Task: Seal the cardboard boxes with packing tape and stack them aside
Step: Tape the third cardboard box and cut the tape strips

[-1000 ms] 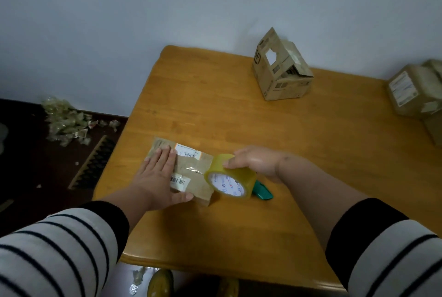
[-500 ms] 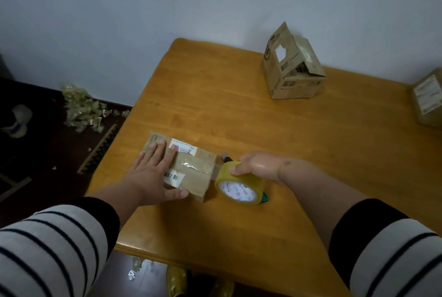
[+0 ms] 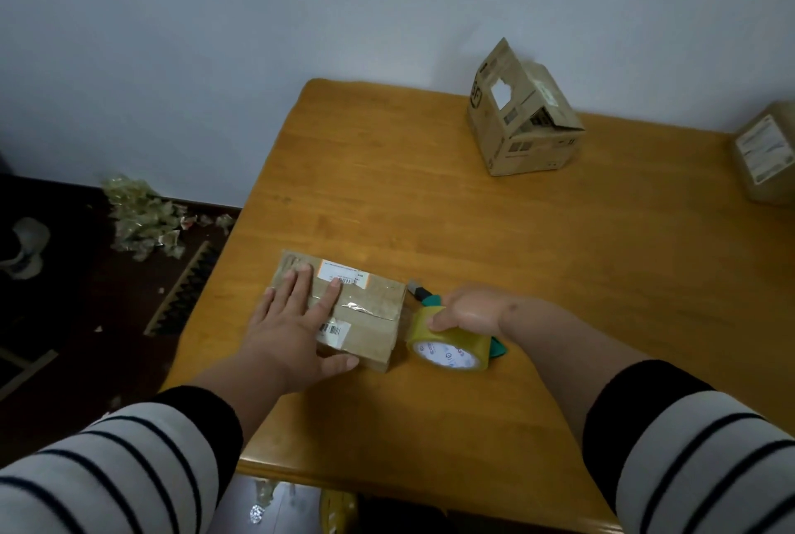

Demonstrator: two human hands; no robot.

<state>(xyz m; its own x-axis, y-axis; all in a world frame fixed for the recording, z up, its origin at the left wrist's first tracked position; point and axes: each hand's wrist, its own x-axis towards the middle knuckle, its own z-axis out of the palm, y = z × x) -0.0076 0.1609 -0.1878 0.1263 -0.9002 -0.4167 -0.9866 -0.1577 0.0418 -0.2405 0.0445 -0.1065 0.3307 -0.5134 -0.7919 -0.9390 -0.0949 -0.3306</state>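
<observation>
Cardboard box [image 3: 365,320] lies flat near the wooden table's [image 3: 537,258] front-left corner, pressed down by the left hand [image 3: 297,329] with fingers spread. Just right of it, the right hand [image 3: 471,310] grips a yellow tape roll [image 3: 451,346], its tape apparently reaching the box. A green-handled cutter [image 3: 426,297] lies underneath. Farther back stands an open box [image 3: 522,125].

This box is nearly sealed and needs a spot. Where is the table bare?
Bare: the wide middle between the flat box and open-flapped box, and the near right table. Crowded: around the tape roll, teal cutter and both hands.
</observation>
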